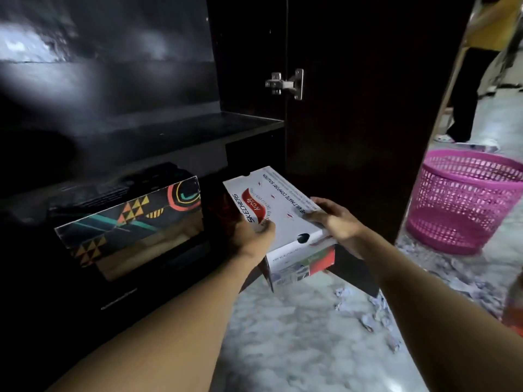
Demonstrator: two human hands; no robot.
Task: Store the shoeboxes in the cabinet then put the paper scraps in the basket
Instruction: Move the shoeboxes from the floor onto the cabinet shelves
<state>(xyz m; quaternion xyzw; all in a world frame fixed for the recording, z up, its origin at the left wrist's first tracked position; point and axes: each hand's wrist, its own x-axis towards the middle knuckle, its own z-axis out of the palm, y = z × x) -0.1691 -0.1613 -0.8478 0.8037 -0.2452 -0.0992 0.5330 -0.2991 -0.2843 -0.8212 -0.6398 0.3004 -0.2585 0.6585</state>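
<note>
Head view: the cabinet [113, 123] is spread from 8 to 12 o'clock, open and dark, with its door [353, 108] swung out at 1 o'clock. The floor [283, 349] is seen from 4 to 6 o'clock. The basket [452, 222] is stood on it at 3 o'clock, well apart from the shelves; what lies inside cannot be told. A patterned box [127, 224] is already lodged on the lower shelf at 9 o'clock. The white box [283, 210] is held tilted at the centre, just beside the patterned one, its far end at the shelf mouth and its near end out over the floor. Its left edge is gripped by the left hand [252, 236], thumb on the lid; its right edge is gripped by the right hand [336, 219], fingers laid over the lid. Scraps [376, 306] are scattered at 4 to 5 o'clock. One box is judged stored and the second nearly so; the scraps are judged not yet begun.
</note>
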